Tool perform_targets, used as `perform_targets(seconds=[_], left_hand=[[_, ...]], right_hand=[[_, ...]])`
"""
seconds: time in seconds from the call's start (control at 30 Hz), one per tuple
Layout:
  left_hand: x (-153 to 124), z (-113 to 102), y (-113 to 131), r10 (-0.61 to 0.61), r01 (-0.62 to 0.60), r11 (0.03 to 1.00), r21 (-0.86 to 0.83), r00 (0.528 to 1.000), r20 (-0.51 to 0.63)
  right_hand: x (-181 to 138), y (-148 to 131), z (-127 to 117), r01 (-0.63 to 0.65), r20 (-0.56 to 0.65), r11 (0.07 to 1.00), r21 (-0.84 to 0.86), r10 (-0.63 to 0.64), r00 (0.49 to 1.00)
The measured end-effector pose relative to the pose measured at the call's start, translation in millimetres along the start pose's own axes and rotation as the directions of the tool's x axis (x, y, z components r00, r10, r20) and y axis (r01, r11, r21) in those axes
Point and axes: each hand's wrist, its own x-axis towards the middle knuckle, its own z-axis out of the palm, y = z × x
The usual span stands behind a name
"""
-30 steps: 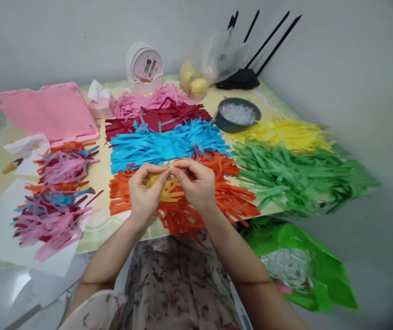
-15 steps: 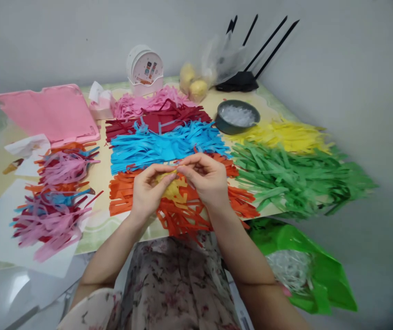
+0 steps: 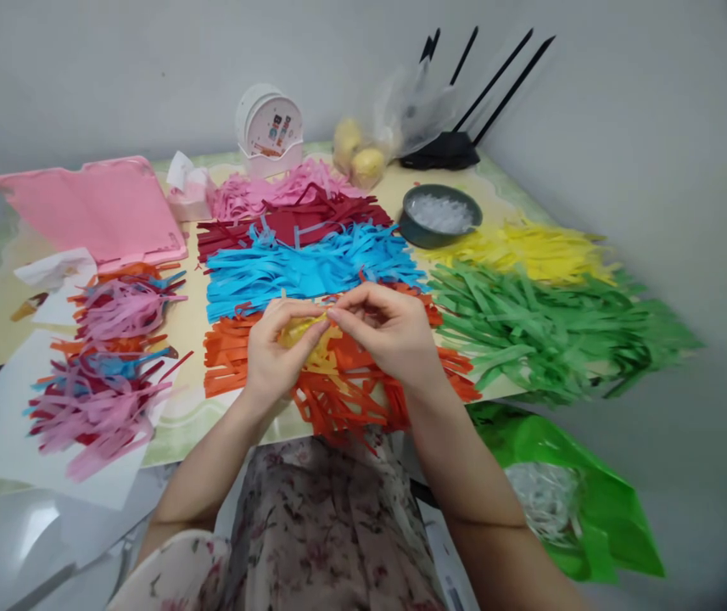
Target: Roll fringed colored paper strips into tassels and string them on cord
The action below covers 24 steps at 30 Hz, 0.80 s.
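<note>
Both my hands meet above the orange paper strips (image 3: 350, 390) at the table's near edge. My left hand (image 3: 277, 352) is curled around a small bundle of yellow paper strips (image 3: 312, 344). My right hand (image 3: 388, 327) pinches the top of the same yellow bundle with thumb and forefinger. Blue strips (image 3: 312, 267) lie just beyond my hands, dark red strips (image 3: 293, 222) and pink strips (image 3: 274, 191) farther back.
Green strips (image 3: 547, 327) and yellow strips (image 3: 528, 246) cover the right side. A grey bowl (image 3: 440, 215) of white bits stands behind them. Mixed strip bundles (image 3: 99, 373) lie left on white paper, near a pink case (image 3: 92, 208). A green bag (image 3: 573, 501) hangs below right.
My right hand has shifted slightly right and its wrist has turned, still pinching the yellow bundle. My left hand stays wrapped around it.
</note>
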Motion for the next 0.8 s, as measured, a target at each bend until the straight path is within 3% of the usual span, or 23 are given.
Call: perform_targets(seconds=[0.33,0.43,0.5,0.57,0.63,0.7,0.77,0.8], left_hand=[[-2.2,2.3,-5.0,-0.089,0.080,0.990,-0.117,0.994,-0.069],[-6.1,6.7,-3.9,-0.083,0.081,0.995,-0.064,0.996,-0.034],[-7.9,-3.4,-3.1,-0.074,0.074,0.997,0.026,0.997,-0.004],[-9.2,-34.6,2.0,-0.051,0.061,0.984,0.165,0.997,-0.065],[-10.2,-88.2,15.6,0.026,0.061,0.939,0.339,0.969,-0.247],[-8.2,-155.0,34.5,0.170,0.089,0.874,0.478,0.865,-0.472],[0.6,-217.8,47.4,0.354,0.138,0.765,0.629,0.726,-0.590],[7.5,-241.9,47.9,0.466,0.257,0.571,0.779,0.680,-0.566]], right_hand=[[-7.5,-9.1,12.7,0.111,-0.211,0.991,0.079,-0.092,0.973],[-15.7,-4.7,19.1,0.135,-0.314,0.987,0.085,-0.102,0.944],[-21.7,-2.6,22.1,0.114,-0.295,0.991,0.073,-0.088,0.951],[-27.4,-1.7,21.8,0.085,-0.208,0.994,0.073,-0.068,0.976],[-33.4,-1.1,17.9,0.074,-0.138,0.993,0.092,-0.061,0.989],[-39.2,0.7,12.5,0.056,-0.120,0.992,0.110,-0.043,0.992],[-43.3,4.1,9.3,0.037,-0.113,0.995,0.095,-0.026,0.993],[-44.3,6.1,9.1,0.034,-0.108,0.997,0.074,-0.026,0.994]])
